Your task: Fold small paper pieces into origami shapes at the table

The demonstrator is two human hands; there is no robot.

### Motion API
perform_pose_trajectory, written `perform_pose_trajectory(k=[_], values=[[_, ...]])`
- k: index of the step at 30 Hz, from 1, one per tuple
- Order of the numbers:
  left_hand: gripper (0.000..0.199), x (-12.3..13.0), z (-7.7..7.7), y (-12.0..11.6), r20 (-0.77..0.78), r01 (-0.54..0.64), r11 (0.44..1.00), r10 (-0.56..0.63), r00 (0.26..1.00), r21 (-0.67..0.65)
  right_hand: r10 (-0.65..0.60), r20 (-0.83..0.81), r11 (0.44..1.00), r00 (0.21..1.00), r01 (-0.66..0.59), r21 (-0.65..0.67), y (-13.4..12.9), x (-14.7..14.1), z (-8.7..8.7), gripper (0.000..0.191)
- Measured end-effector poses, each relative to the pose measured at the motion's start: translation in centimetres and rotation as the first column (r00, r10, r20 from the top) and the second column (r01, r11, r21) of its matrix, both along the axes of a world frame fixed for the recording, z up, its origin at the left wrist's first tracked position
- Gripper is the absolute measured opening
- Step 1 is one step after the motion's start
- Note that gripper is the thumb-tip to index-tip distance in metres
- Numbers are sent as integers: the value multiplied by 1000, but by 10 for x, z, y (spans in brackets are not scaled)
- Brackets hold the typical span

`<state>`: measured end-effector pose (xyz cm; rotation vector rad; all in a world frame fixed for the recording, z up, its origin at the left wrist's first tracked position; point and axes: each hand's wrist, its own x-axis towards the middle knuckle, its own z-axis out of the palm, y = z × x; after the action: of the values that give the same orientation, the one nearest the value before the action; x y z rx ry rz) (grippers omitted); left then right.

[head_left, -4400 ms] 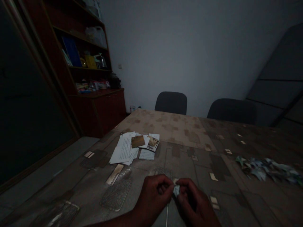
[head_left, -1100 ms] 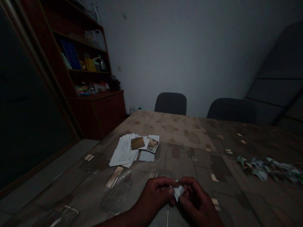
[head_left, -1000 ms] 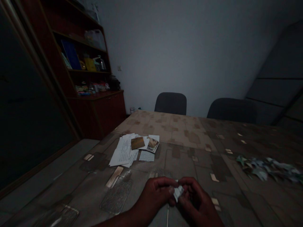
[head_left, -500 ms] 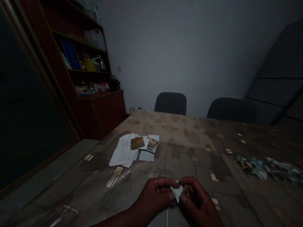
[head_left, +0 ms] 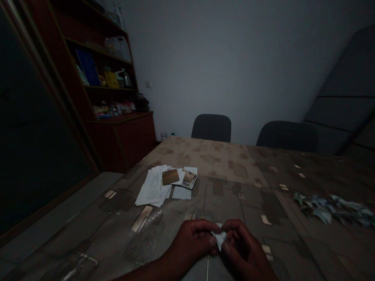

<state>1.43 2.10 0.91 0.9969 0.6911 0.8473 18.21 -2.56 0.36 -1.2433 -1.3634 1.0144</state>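
Between my two hands is a small folded piece of pale paper [head_left: 219, 239], near the table's front edge. My left hand [head_left: 195, 242] pinches its left side with thumb and fingers. On the right side, my right hand [head_left: 242, 248] grips the same paper, fingers curled. The fingertips of both hands nearly meet at its top. Printed white sheets [head_left: 154, 187] lie ahead and to the left on the patterned tablecloth [head_left: 231, 195], with a brown picture card [head_left: 170, 176] and more small cards on them. Several crumpled or folded papers [head_left: 331, 208] lie in a row at the right.
Two dark chairs [head_left: 211, 128] [head_left: 287, 134] stand behind the table's far edge, against a pale wall. A red-brown cabinet [head_left: 136, 136] with filled shelves is at the back left. A glass jar [head_left: 163, 136] shows beyond the table's far left corner.
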Motion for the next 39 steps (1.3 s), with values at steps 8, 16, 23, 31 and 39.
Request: perform_pose_trajectory(k=[8,16,23,31,39], values=[[52,0,0,1,-22,-15,1000,15,1000,0,-8,8,1000,1000,8,-3,0,0,0,30],[45,0,-2,-1,30,5,1000,-5,1000,0,-6,-83,1000,997,7,8,0,2,-1,40],[41,0,-3,-2,64,20,999,-18,998,-25,32,-148,997,988,-42,-65,1,7,-14,39],[37,-1,-12,0,84,41,999,-40,996,-15,46,-229,990,972,-75,-118,1,6,-17,40],[36,2,-9,0,33,4,1000,-3,999,-10,34,-112,995,993,-44,-90,0,3,-12,43]])
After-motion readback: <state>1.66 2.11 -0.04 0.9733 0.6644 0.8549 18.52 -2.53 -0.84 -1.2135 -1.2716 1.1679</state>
